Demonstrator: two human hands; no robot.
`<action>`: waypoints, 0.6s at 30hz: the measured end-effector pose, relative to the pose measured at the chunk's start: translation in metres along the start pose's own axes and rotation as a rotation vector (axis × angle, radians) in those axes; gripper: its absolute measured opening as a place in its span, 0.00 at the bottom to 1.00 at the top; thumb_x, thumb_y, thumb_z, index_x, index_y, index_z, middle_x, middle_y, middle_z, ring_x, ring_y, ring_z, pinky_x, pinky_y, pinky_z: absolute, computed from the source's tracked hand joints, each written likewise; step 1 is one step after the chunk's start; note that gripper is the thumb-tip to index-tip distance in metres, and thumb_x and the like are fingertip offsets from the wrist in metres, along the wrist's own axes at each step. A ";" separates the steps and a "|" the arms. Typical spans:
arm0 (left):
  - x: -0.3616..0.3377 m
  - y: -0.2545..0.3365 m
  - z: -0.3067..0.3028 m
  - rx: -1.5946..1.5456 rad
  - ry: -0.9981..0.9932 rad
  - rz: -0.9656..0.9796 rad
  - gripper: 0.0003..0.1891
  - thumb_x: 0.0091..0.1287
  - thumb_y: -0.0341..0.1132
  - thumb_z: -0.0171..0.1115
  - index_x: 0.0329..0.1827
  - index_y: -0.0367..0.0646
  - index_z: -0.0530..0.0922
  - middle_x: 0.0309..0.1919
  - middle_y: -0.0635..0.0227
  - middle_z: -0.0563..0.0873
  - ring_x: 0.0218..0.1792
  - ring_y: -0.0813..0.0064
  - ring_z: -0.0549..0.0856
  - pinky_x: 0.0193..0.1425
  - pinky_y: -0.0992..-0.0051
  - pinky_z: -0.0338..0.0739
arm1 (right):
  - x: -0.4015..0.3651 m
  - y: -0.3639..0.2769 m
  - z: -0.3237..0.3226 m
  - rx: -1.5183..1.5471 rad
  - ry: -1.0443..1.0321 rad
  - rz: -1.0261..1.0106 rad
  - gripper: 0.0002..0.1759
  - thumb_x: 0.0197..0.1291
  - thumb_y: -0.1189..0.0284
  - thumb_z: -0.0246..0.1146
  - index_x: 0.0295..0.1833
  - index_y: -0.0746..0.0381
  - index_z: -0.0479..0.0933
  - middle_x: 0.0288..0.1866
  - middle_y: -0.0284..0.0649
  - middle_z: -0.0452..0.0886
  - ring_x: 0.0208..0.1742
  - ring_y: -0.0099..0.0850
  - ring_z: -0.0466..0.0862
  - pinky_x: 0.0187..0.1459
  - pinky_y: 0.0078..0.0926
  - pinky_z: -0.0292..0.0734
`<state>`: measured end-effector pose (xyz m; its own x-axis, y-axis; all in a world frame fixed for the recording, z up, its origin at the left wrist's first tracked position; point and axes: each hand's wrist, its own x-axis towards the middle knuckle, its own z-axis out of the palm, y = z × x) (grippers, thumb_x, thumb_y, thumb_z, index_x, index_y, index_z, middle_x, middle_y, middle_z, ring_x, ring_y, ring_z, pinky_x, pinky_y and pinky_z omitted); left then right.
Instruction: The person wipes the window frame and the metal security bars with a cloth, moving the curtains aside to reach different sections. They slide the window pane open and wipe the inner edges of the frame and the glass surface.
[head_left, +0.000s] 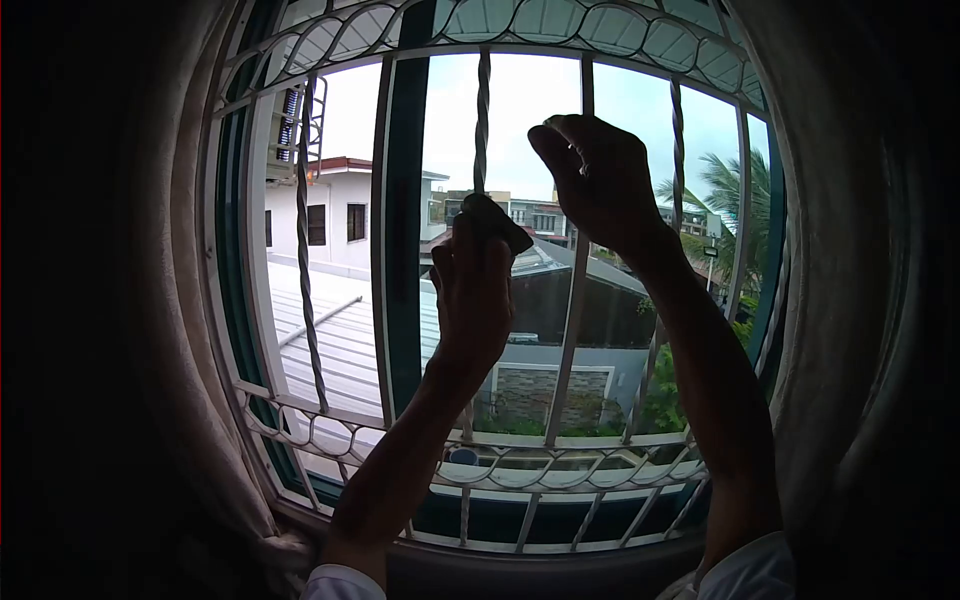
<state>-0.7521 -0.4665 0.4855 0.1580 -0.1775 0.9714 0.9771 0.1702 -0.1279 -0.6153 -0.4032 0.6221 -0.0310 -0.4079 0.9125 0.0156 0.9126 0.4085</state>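
Left hand clamps a cloth on the twisted bar; right hand grips the plain bar, between curtains.

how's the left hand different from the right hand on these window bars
The left hand sits lower; the right hand is raised higher. The left hand presses a dark cloth against the twisted bar; the right hand is bare, closed around the plain bar. Both are lifted to the same white grille and show as dark silhouettes.
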 end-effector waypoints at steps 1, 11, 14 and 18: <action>0.006 -0.004 0.006 -0.021 0.009 -0.011 0.07 0.74 0.26 0.60 0.51 0.41 0.76 0.55 0.50 0.78 0.51 0.52 0.77 0.55 0.56 0.73 | 0.003 0.012 0.003 -0.078 0.021 -0.137 0.23 0.76 0.57 0.62 0.40 0.69 0.85 0.29 0.48 0.86 0.29 0.39 0.88 0.35 0.38 0.82; 0.217 -0.052 0.056 0.024 0.254 0.173 0.10 0.62 0.30 0.73 0.42 0.38 0.82 0.38 0.53 0.85 0.40 0.53 0.87 0.43 0.58 0.84 | 0.003 0.044 0.028 0.028 0.032 -0.249 0.11 0.73 0.71 0.63 0.37 0.64 0.84 0.25 0.42 0.81 0.22 0.32 0.80 0.27 0.30 0.75; 0.194 -0.048 0.049 0.011 0.213 0.208 0.09 0.61 0.30 0.74 0.39 0.35 0.83 0.33 0.51 0.87 0.37 0.56 0.90 0.42 0.62 0.85 | -0.006 0.044 0.032 0.223 0.165 -0.235 0.08 0.71 0.75 0.63 0.38 0.64 0.84 0.26 0.41 0.83 0.23 0.30 0.81 0.27 0.28 0.75; 0.118 -0.031 0.026 0.045 0.055 0.117 0.06 0.62 0.27 0.73 0.41 0.38 0.88 0.34 0.51 0.91 0.34 0.56 0.91 0.41 0.62 0.86 | -0.014 0.048 0.036 0.239 0.195 -0.290 0.05 0.69 0.76 0.65 0.41 0.64 0.86 0.30 0.42 0.86 0.24 0.30 0.83 0.28 0.27 0.77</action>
<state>-0.7673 -0.4676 0.6087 0.2796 -0.2064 0.9376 0.9443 0.2357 -0.2297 -0.6499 -0.3530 0.6284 0.1903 -0.6249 0.7572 -0.1988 0.7308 0.6530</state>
